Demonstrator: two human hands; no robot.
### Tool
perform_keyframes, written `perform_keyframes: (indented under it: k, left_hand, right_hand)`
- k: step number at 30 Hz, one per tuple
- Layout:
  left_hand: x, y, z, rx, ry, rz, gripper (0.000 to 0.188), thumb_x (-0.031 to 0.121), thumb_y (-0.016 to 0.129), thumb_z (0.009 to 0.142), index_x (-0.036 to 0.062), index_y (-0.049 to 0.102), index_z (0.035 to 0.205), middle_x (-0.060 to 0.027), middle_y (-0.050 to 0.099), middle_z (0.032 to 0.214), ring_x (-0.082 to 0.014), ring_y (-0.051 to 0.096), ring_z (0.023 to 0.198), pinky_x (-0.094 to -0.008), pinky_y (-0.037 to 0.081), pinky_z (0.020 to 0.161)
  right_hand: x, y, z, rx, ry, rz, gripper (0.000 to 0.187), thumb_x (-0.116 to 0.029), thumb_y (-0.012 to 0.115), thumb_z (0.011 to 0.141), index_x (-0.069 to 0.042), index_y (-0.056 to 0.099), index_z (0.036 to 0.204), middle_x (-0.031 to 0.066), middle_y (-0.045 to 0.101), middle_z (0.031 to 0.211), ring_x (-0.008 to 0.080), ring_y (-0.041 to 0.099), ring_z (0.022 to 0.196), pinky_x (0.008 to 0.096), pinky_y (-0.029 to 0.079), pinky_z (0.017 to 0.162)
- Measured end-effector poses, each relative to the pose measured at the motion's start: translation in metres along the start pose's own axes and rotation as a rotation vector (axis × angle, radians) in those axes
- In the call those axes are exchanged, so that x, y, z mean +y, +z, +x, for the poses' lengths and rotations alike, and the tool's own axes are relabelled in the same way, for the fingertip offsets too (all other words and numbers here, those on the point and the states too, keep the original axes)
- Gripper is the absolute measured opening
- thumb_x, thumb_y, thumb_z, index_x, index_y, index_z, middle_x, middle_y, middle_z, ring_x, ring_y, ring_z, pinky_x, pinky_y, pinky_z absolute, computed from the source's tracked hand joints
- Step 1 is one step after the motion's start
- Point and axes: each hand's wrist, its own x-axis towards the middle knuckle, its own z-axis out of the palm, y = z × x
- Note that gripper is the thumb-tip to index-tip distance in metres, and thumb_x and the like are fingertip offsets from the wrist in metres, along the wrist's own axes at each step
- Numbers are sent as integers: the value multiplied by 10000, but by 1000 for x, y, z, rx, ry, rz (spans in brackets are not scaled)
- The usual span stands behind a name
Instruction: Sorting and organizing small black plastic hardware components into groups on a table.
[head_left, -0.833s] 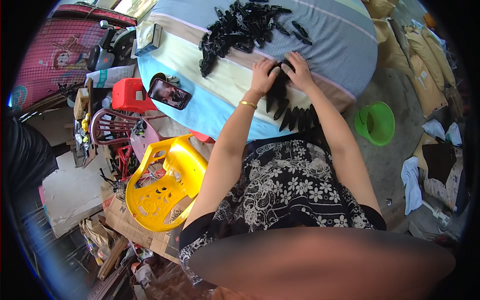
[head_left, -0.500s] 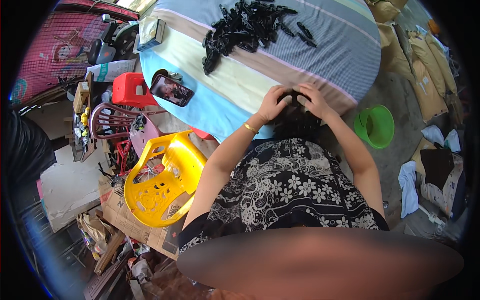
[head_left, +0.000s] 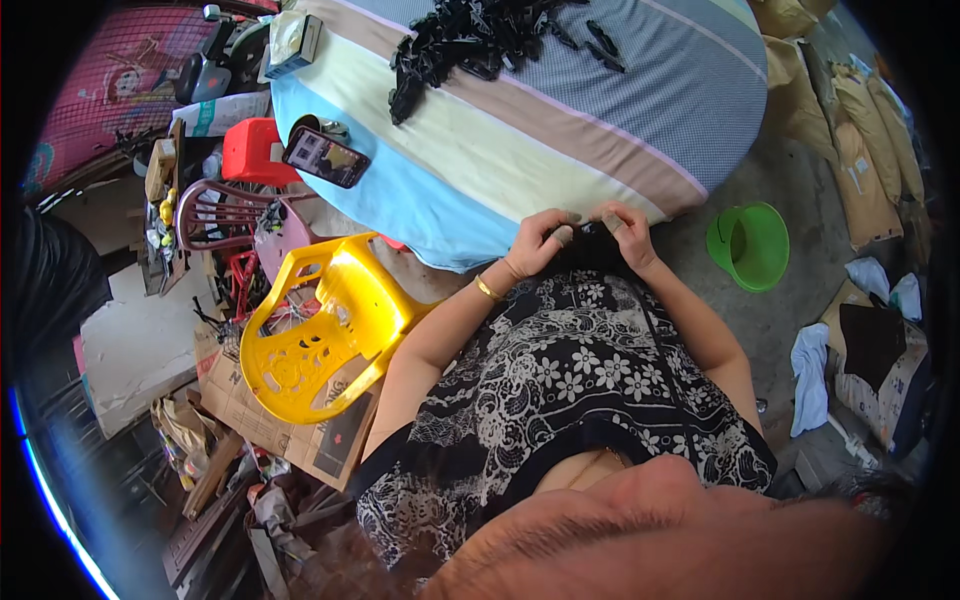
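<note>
Striped cloth covers the table [head_left: 560,150], and a heap of black pieces [head_left: 470,40] lies on it at the far side. Beside our left knee we see a yellow plastic chair [head_left: 320,330], and a green bucket [head_left: 750,245] stands on the floor to our right. At the table's near edge, our left hand [head_left: 540,243] and right hand [head_left: 620,232] curl their fingers around a small dark bundle [head_left: 590,245] in our lap.

Looks like a cluttered home workshop for piecework: round tabletop [head_left: 600,130] under striped cloth, heaped black plastic parts [head_left: 470,40] at 12 o'clock, stuffed brown sacks [head_left: 850,120] at 2 o'clock, bare concrete floor [head_left: 770,320], plastic chairs [head_left: 320,330] and flattened cardboard [head_left: 290,430] at 8 o'clock.
</note>
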Motion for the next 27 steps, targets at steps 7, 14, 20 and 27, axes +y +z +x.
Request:
perform_keyframes:
  k: [7, 14, 20, 27]
  left_hand:
    - [-20, 5, -22, 115, -21, -6, 227, 163, 521, 857, -20, 620, 947, -153, 627, 849, -241, 609, 795, -310, 475, 718]
    - [-8, -32, -12, 336, 21, 222, 175, 121, 573, 873, 2, 644, 980, -106, 650, 856, -163, 616, 782, -274, 481, 722]
    - [29, -76, 65, 354, 278, 652, 186, 99, 637, 788, 57, 646, 969, -117, 618, 922, -293, 556, 885, -366, 456, 792]
    - [58, -111, 145, 407, 518, 842, 264, 110, 629, 719, 50, 603, 975, -129, 567, 962, -323, 500, 954, -398, 433, 836]
  right_hand:
    - [-3, 10, 1, -130, 189, 120, 247, -155, 484, 924, 33, 630, 860, 57, 655, 836, 117, 584, 809, 246, 441, 768]
    - [-16, -21, 11, 58, 3, -226, 138, -76, 546, 848, 21, 640, 822, 41, 643, 765, 76, 550, 695, 232, 422, 617]
    - [-5, -72, 27, 407, -31, -196, 125, -9, 537, 827, 17, 625, 913, -25, 529, 717, 24, 421, 600, 195, 346, 512]
    - [-82, -77, 89, 439, -296, -692, 140, -46, 610, 788, -11, 628, 922, 133, 621, 897, 283, 592, 802, 330, 477, 684]
